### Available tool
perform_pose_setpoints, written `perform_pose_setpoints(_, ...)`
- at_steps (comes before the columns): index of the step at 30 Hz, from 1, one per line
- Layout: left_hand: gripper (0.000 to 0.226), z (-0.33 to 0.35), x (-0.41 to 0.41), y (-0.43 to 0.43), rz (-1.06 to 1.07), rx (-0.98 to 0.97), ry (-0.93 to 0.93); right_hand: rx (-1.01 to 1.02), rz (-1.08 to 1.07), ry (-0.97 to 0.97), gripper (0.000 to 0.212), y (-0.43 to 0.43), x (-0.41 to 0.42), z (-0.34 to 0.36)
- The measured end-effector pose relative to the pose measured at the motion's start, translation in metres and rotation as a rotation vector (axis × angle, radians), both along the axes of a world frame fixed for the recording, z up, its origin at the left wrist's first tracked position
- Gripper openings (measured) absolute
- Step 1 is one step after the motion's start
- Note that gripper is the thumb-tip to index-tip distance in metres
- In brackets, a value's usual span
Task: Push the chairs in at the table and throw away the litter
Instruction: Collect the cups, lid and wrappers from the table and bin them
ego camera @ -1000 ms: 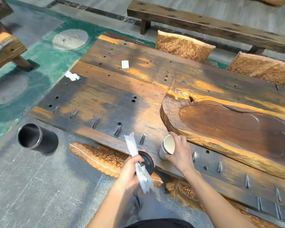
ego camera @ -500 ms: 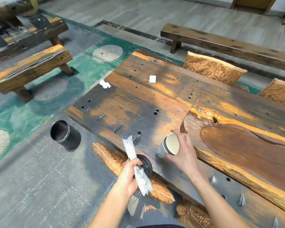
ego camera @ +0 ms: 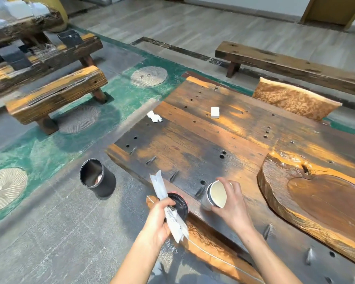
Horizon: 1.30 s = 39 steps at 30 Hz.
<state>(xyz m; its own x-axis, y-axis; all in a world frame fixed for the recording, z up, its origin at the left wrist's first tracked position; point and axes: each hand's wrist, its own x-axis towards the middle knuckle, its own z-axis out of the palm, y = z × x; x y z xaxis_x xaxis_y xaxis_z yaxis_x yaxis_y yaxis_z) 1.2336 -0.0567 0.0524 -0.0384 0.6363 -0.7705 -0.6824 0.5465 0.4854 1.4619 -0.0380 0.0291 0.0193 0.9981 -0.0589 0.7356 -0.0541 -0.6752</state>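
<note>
Left hand [ego camera: 159, 216] clamped on wrapper [ego camera: 168, 208] plus black lid [ego camera: 179, 203]; right hand [ego camera: 232, 203] gripping tilted paper cup [ego camera: 214, 194] at tabletop [ego camera: 193, 144] near edge. Overfull left grip risks dropping lid short of bin [ego camera: 96, 180].

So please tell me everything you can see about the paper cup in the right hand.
The paper cup looks like white paper with a dark band at its rim. It is tipped on its side, mouth toward the camera, and its pale inside looks empty. The right hand grips it from the right, over the near edge of the wooden table.

Bare forearms, no sleeves, grey trousers.
</note>
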Motion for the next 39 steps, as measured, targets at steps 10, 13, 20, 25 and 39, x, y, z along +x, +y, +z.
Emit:
perform_pose_setpoints(10,0.031,0.004,-0.150,0.068,-0.112,0.020,-0.025,-0.024,-0.078,-0.059,0.086,0.034,-0.142,-0.002)
perform_pose_setpoints(13,0.030,0.009,-0.201,0.085,-0.135,0.025,-0.049,-0.043,-0.157,-0.041,0.086,0.047,-0.182,0.003)
perform_pose_setpoints(20,0.030,0.021,-0.269,0.126,-0.129,0.053,-0.104,-0.092,-0.271,-0.135,0.088,0.087,-0.241,0.011)
perform_pose_setpoints(25,0.044,0.018,-0.291,0.154,-0.136,0.004,-0.108,-0.129,-0.326,-0.158,0.088,0.126,-0.262,0.000)
perform_pose_setpoints(39,0.040,0.007,-0.330,0.316,-0.365,-0.122,-0.028,-0.208,-0.431,-0.263,0.098,0.221,-0.302,-0.054)
